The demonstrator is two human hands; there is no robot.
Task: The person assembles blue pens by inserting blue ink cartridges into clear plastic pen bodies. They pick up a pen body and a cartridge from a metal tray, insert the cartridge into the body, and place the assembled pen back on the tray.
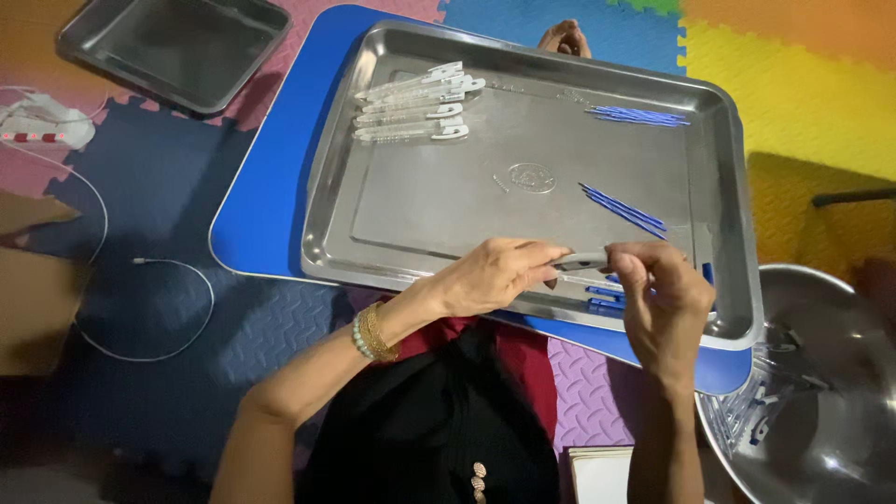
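The left hand pinches one end of a clear pen barrel between thumb and fingertips, and the right hand grips the other end with its fingers curled round it, so the barrel spans the gap between them, just above the near rim of the big steel tray. It looks like the fitting step of putting a pen together: both hands are closed on the same piece. The next move would call for a steady, straight push along the barrel's line, without bending the thin part.

From the left: a smaller steel tray lies on the foam floor mat, well apart. In the big tray's far left corner sits a row of clear barrels with white clips. Blue refills lie at the far right and more nearer the middle. A steel bowl with more pen parts stands at the right.
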